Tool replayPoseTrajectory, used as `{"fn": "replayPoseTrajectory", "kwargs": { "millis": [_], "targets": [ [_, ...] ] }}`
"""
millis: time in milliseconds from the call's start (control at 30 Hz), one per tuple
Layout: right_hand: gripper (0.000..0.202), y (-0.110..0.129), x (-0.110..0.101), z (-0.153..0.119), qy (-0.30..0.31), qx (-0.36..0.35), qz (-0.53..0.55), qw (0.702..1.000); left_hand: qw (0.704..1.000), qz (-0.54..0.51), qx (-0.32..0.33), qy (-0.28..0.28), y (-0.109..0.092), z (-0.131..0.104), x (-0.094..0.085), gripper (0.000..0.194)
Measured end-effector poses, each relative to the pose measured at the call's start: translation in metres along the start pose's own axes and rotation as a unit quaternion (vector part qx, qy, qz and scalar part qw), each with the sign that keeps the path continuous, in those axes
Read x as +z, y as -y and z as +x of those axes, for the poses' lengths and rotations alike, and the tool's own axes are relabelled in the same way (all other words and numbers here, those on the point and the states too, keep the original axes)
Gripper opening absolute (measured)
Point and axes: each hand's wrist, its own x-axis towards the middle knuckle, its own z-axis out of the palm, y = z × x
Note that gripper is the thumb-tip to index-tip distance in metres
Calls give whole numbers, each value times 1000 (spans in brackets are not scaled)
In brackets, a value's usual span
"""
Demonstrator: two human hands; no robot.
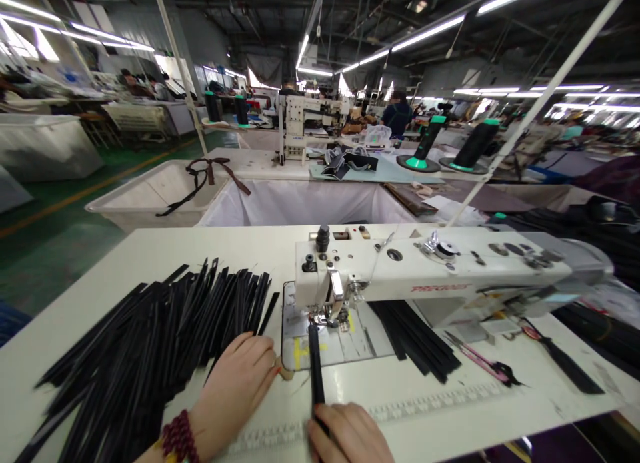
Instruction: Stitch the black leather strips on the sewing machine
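A white sewing machine (390, 266) stands on the pale table. One black strip (315, 366) runs from under its presser foot toward me. My right hand (350, 433) holds the near end of this strip between thumb and fingers. My left hand (240, 376), with a dark red bead bracelet at the wrist, rests at the right edge of a large pile of black strips (150, 343). Its fingers are bent and the fingertips are partly hidden, so whether they grip a strip cannot be made out. More black strips (417, 339) lie under the machine arm.
Pink-handled scissors (483, 363) and a dark tool with an orange-red handle (560, 356) lie at the right. A ruler scale (435, 403) crosses the table front. Beyond are a white-lined bin (310, 199), thread cones (425, 143), another machine and a person (397, 116).
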Motion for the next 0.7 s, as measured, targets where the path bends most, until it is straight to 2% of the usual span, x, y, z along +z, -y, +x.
{"fn": "replayPoseTrajectory", "kwargs": {
  "millis": [100, 200, 300, 400, 700],
  "targets": [
    [31, 4, 10, 10, -53, -8, -25, 998, 998, 7, 55, -8, -5, 7, 8, 35],
    [35, 3, 12, 16, -64, -1, -29, 998, 997, 19, 80, 6, -11, 20, 21, 41],
    [36, -2, 10, 17, -48, 18, -30, 998, 997, 39, 58, 20, -12, 31, 30, 39],
    [31, -7, 12, 17, -30, 38, -36, 998, 998, 43, 37, 34, -11, 38, 31, 37],
    [35, -10, 20, 27, -33, 69, -36, 996, 997, 52, 34, 43, -13, 33, 32, 41]
  ]
}}
